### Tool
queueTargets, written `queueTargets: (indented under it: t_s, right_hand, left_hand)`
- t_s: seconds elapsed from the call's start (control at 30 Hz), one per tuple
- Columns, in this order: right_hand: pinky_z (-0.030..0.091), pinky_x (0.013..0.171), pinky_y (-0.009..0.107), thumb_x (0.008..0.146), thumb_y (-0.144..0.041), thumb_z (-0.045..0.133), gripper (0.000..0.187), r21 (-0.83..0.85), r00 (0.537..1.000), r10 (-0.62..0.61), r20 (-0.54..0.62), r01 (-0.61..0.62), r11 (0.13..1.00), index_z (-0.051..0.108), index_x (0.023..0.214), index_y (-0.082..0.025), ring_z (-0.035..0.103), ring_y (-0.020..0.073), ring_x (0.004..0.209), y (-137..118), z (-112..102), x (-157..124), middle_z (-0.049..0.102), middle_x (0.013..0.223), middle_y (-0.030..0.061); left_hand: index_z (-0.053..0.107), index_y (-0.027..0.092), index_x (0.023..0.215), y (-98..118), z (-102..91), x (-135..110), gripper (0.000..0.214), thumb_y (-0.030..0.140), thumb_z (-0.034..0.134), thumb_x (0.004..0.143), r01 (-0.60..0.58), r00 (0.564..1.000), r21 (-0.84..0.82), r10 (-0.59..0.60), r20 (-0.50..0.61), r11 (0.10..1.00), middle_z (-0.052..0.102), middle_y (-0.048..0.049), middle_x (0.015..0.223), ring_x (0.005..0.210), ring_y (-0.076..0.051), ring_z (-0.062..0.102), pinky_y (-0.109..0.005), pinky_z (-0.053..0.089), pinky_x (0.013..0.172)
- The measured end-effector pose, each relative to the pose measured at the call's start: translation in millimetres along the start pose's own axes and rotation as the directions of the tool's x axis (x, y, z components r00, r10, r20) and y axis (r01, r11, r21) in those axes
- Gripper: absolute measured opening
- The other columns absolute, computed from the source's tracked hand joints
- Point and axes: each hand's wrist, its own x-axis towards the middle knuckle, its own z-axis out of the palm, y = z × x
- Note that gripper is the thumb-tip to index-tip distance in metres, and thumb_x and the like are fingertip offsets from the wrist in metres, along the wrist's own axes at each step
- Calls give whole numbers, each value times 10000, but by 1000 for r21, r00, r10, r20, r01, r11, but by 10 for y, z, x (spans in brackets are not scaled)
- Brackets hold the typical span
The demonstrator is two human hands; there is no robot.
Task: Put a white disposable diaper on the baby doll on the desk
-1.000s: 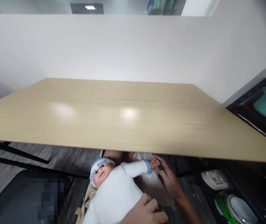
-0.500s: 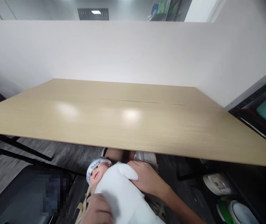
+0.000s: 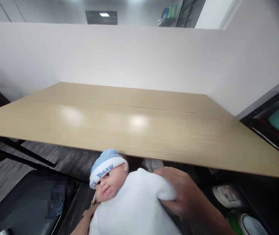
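Head view, lower middle: one doll (image 3: 127,199), tilted, head toward the left, held in front of the near edge of a bare-wood table (image 3: 129,130), its blue-and-white cap (image 3: 108,166) overlapping that edge.

Right hand (image 3: 185,187): clamped on a fold of the doll's white garment (image 3: 137,209), thumb below, fingers above. Left hand (image 3: 94,208): low beside the doll's shoulder, largely behind it; whether its fingers are spread or closed cannot be told.

Changes: half a second ago the left hand lay over the front of the garment; it now passes behind. The doll shows larger and higher, with the cap's blue crown exposed. Judged from this, the doll is being raised toward the wearer, the left hand probably supporting it from behind while the right steadies the side.

Obscured: the doll's lower body, cut by the bottom border; both of its hands, unseen. Right hand and fold, motion-blurred; sleeve or loose cloth, undetermined. Black seat (image 3: 14,202), at left, partly covered by a pixelated patch (image 3: 55,199). White container (image 3: 227,195), at right, in shadow, contents unclear.
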Motion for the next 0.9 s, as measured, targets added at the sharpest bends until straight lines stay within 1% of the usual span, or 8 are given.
queueTargets:
  t_s: [0.1,0.17,0.23,0.33,0.43,0.53,0.67,0.9]
  right_hand:
    - [569,759,325,886,-297,687,277,-52,992,80,-96,-85,995,703,1162,-285,762,231,873,-47,-377,-168,809,1034,19]
    - [575,750,324,945,-349,657,236,-79,972,173,-160,-187,979,712,1168,-299,770,236,868,-9,-514,-192,815,1028,19]
    - [576,732,339,951,-392,643,235,-100,935,273,-225,-301,948,714,1157,-304,777,260,865,110,-556,-135,824,1010,27]
    - [562,702,358,918,-440,671,272,-142,864,397,-311,-455,879,706,1151,-305,787,301,871,402,-521,22,836,1004,34]
    - [559,734,372,938,-486,671,313,-172,828,429,-360,-511,842,709,1189,-304,791,320,944,700,-448,112,841,1096,49]
    - [584,826,404,982,-565,639,367,-151,823,407,-396,-495,856,715,1232,-307,780,325,1067,920,-360,53,825,1222,60]
    - [606,955,451,972,-628,655,455,-126,823,369,-432,-460,879,711,1290,-308,760,341,1161,1162,-238,-136,807,1294,65]
    - [651,849,491,1010,-567,631,388,-201,865,273,-421,-382,902,689,1353,-395,776,356,1109,1607,-236,-81,807,1283,49]
  left_hand:
    - [615,462,1496,129,-139,213,642,534,816,890,-80,996,-18,80,30,997,775,-59,1302,1270,-404,717,-562,654,981]
    - [555,437,1546,257,-231,510,697,460,784,888,-150,986,-7,150,67,989,744,-55,1416,1293,-394,719,-543,631,1034]
    - [509,388,1562,404,-324,909,692,353,723,905,-214,970,63,205,132,975,712,-59,1491,1293,-353,727,-493,609,1043]
    - [512,294,1524,578,-418,1525,672,362,716,887,-249,962,203,218,162,947,757,-101,1406,1193,-366,761,-469,601,944]
    - [528,254,1485,598,-436,1952,637,367,707,884,-296,949,319,238,208,901,781,-118,1329,1130,-383,767,-456,572,884]
    - [574,261,1401,466,-434,2122,551,347,706,873,-301,948,387,232,216,872,796,-97,1256,1075,-376,766,-439,549,852]
    - [616,273,1299,214,-461,2135,474,422,760,872,-226,973,366,192,127,903,790,-77,1236,1068,-340,757,-403,544,846]
    - [672,308,1336,-32,-444,2402,514,613,757,930,-232,973,275,220,71,933,777,-63,1295,1147,-308,734,-377,557,937]
